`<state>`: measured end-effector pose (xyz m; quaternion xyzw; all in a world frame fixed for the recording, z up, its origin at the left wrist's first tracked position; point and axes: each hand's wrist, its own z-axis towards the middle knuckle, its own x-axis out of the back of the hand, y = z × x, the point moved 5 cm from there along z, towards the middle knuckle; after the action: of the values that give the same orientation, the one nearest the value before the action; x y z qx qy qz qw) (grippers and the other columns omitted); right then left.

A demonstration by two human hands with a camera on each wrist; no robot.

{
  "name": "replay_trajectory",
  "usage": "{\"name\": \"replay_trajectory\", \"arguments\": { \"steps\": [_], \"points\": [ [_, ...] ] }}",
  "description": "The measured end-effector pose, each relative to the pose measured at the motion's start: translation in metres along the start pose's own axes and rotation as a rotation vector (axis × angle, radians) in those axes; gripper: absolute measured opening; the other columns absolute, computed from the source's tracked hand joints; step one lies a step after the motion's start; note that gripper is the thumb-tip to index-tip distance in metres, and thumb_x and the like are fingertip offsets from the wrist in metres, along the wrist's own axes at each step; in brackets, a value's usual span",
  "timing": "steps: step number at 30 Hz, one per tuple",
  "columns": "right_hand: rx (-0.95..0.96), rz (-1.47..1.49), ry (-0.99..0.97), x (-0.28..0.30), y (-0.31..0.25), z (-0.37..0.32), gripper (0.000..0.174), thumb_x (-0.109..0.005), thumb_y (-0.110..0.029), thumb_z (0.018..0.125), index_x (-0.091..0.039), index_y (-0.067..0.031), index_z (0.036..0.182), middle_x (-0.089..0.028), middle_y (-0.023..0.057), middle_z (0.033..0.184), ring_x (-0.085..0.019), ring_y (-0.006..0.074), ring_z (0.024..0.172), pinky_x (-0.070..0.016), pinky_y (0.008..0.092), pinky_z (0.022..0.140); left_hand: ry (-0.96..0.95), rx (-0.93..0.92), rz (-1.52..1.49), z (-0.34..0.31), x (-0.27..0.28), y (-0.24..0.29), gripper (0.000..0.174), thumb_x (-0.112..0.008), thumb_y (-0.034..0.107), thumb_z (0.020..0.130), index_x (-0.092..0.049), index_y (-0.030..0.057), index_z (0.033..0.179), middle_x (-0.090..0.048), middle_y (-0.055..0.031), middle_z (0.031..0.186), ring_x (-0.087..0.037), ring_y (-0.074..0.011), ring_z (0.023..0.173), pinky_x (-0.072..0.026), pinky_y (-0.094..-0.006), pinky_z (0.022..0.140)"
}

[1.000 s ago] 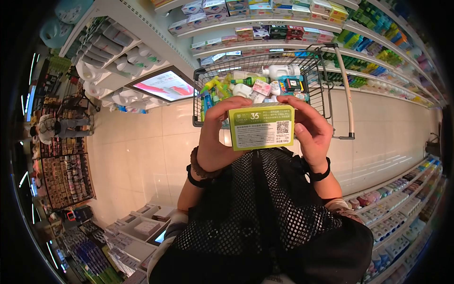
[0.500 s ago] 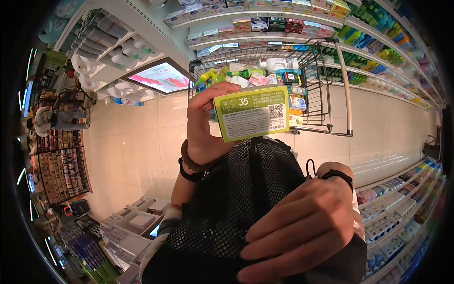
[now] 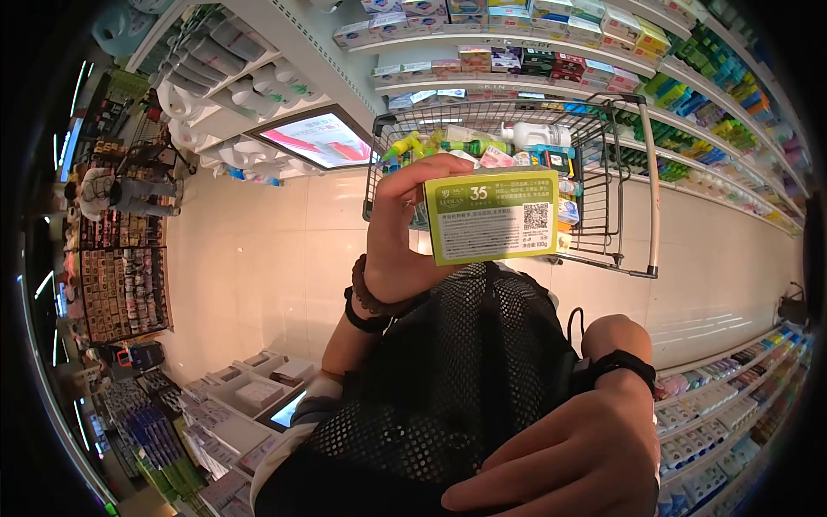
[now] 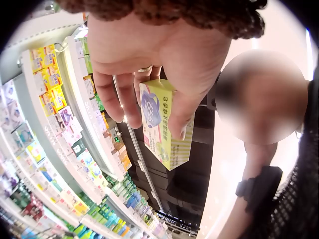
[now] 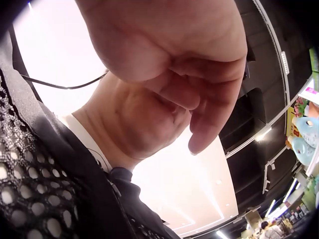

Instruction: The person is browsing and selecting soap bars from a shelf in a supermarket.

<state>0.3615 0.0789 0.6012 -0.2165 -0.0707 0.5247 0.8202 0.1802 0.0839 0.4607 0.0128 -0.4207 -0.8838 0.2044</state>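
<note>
My left hand [image 3: 401,228] grips a green and white soap box [image 3: 493,220] by one end, holding its printed back, with a QR code, up toward the head camera. In the left wrist view the thumb presses one side of the soap box [image 4: 167,124], and a purple picture shows on its front. The right hand [image 3: 573,457] is raised close to the head camera at the lower right, apart from the box, with nothing in it. Its fingers bend loosely in the right wrist view, where the hand [image 5: 174,55] overlaps the person's chin and neck.
Beyond the box stands a wire shopping cart [image 3: 633,224] with bottles and boxes in it. Shelves of boxed goods [image 3: 517,39] run behind the cart. A lit screen [image 3: 319,140] is at the left, and a black mesh bag [image 3: 448,362] hangs against the body.
My right hand has let go of the soap box and moved back, up close to the head camera. The left hand still holds the box in front of the cart.
</note>
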Motion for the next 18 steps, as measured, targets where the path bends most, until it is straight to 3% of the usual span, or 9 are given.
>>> {"name": "replay_trajectory", "arguments": {
  "steps": [4,11,12,13,15,16,17,18],
  "points": [
    [-0.119,0.156,-0.005,-0.007,0.004,-0.004,0.024,-0.064,-0.003,0.091,-0.075,0.0037,0.112,-0.07,0.0112,0.098,-0.065,0.0168,0.073,-0.0538,0.0213,0.053,-0.012,-0.019,-0.015,0.002,-0.003,-0.002,0.09,-0.092,-0.004,0.063,-0.04,0.008,0.135,-0.056,-0.0175,0.133,-0.057,-0.0294,0.126,-0.0479,-0.0425,0.104],
    [-0.088,0.032,-0.124,0.016,-0.005,-0.006,0.031,-0.066,-0.007,0.094,-0.072,-0.003,0.123,-0.071,0.0114,0.107,-0.067,0.0206,0.076,-0.0541,0.0222,0.052,0.009,-0.026,0.005,0.004,-0.001,-0.002,0.089,-0.092,-0.003,0.063,-0.041,0.0079,0.135,-0.056,-0.0178,0.134,-0.057,-0.0297,0.126,-0.0484,-0.0429,0.104],
    [-0.116,-0.267,-0.189,0.025,-0.009,-0.007,0.023,-0.058,-0.016,0.098,-0.072,-0.0011,0.11,-0.071,0.012,0.097,-0.067,0.0208,0.073,-0.0539,0.0266,0.055,0.008,-0.03,0.0,0.005,-0.002,-0.002,0.089,-0.092,-0.003,0.063,-0.041,0.0079,0.135,-0.056,-0.0179,0.134,-0.057,-0.0297,0.126,-0.0482,-0.043,0.104],
    [-0.141,-0.566,-0.255,0.034,-0.012,-0.009,0.033,-0.051,-0.024,0.102,-0.072,0.0008,0.096,-0.07,0.0125,0.088,-0.067,0.0211,0.07,-0.0538,0.0309,0.058,0.008,-0.033,-0.006,0.005,-0.002,-0.001,0.089,-0.092,-0.002,0.063,-0.041,0.0078,0.135,-0.056,-0.018,0.134,-0.057,-0.0297,0.126,-0.0481,-0.0432,0.105],
    [0.025,-0.665,-0.105,0.065,0.002,-0.025,0.028,-0.07,-0.024,0.091,-0.066,0.0025,0.1,-0.069,0.0147,0.089,-0.068,0.025,0.077,-0.0524,0.0303,0.056,0.019,-0.025,0.001,0.002,-0.002,-0.001,0.088,-0.092,-0.002,0.063,-0.041,0.0077,0.135,-0.055,-0.0183,0.134,-0.057,-0.0301,0.126,-0.0481,-0.0435,0.105],
    [-0.032,-0.753,-0.042,0.086,0.008,-0.033,0.022,-0.069,-0.02,0.093,-0.062,0.0009,0.09,-0.069,0.0162,0.088,-0.068,0.0256,0.076,-0.051,0.0336,0.056,0.017,-0.03,0.012,0.003,-0.002,-0.002,0.088,-0.092,-0.002,0.064,-0.04,0.0076,0.135,-0.055,-0.0186,0.135,-0.057,-0.0304,0.126,-0.0482,-0.0438,0.105],
    [-0.149,-0.772,0.189,0.099,0.019,-0.045,0.013,-0.063,-0.011,0.093,-0.063,0.0027,0.093,-0.068,0.0157,0.086,-0.066,0.0247,0.076,-0.0518,0.0352,0.063,0.02,-0.031,0.013,0.003,-0.001,-0.002,0.088,-0.092,-0.002,0.064,-0.04,0.0076,0.135,-0.055,-0.0186,0.135,-0.057,-0.0304,0.126,-0.0482,-0.0438,0.105],
    [-0.25,-0.798,0.286,0.112,0.032,-0.053,0.012,-0.053,-0.001,0.093,-0.063,0.0046,0.095,-0.068,0.0161,0.088,-0.064,0.0243,0.079,-0.052,0.0356,0.072,0.014,-0.035,-0.003,0.002,-0.001,-0.002,0.088,-0.092,-0.001,0.065,-0.04,0.0073,0.135,-0.055,-0.0189,0.135,-0.057,-0.031,0.126,-0.0485,-0.044,0.104]
  ]
}}
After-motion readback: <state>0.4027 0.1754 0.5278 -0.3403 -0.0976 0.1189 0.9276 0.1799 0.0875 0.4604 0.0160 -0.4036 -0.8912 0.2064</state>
